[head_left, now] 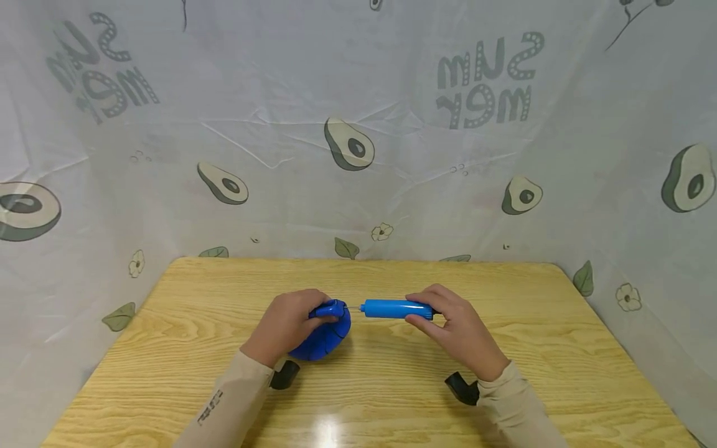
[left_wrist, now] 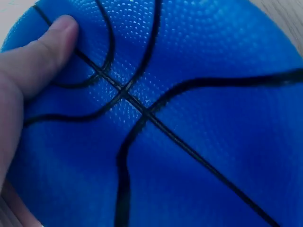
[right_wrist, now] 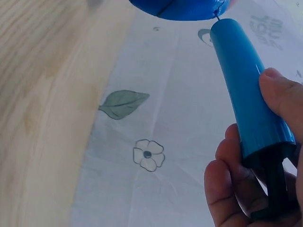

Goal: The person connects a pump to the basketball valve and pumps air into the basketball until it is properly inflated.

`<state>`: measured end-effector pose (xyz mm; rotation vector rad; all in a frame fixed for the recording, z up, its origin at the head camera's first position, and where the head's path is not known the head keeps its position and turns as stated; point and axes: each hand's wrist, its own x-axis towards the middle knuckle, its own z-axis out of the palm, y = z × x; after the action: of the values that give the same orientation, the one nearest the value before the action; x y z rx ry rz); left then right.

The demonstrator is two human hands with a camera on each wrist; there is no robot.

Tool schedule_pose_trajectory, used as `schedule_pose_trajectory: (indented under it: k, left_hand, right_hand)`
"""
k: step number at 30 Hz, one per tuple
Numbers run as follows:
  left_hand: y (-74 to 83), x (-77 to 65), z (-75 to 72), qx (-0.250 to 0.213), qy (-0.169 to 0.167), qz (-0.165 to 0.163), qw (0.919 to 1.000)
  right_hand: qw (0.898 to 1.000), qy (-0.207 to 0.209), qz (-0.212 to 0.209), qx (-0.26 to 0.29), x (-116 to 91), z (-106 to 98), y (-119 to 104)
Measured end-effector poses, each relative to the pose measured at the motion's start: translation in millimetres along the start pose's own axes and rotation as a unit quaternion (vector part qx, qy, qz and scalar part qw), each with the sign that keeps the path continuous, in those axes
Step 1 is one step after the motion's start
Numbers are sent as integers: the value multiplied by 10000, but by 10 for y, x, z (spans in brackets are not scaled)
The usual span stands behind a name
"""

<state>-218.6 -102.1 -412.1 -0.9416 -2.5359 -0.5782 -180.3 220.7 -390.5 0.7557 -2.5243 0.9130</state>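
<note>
A limp, partly collapsed blue ball (head_left: 322,341) with black basketball seams is gripped by my left hand (head_left: 291,320). In the left wrist view the thumb presses on the dimpled skin of the ball (left_wrist: 203,127). My right hand (head_left: 454,323) holds a light blue hand pump (head_left: 392,308) level, by its rear end. A thin metal needle (head_left: 353,307) runs from the pump's tip to the ball; how deep it goes is hidden. In the right wrist view a black plunger rod and handle (right_wrist: 275,184) show behind the pump's barrel (right_wrist: 251,94), near the curled fingers.
Both hands are above a light wood-grain table (head_left: 392,398). A pale curtain (head_left: 280,143) printed with avocados, leaves and lettering hangs behind and beside it. Black wrist-camera pieces (head_left: 462,389) stick out beside the sleeves.
</note>
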Motion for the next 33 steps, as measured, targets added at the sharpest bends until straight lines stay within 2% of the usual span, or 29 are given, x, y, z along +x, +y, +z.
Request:
schedule_pose_trajectory:
  k: [3,6,11,17,25,33]
  left_hand:
    - [6,-4,-8,170,-14,214,9996]
    - [6,-14,-17,278,-87,295,9991]
    - [1,-20,-55,238,-177,357,9989]
    - [26,-10,-83,175,-367,654,9970]
    - [67,-7,-103,595,-177,836,9946]
    - [130,11,-148,799,-20,885,9929]
  right_hand:
    - [9999,-20,-93,-120,0,-18,-16]
    - [9997,-65,-151,-159,-5,-9,-18]
    - [9998,-132,-175,-18,-11,-11,-6]
    - [9984,-111,-524,-176,-2,-44,-40]
    - [9977,-79,-630,-237,13,-24,-114]
    - [9989,28,-460,-88,4,-4,-115]
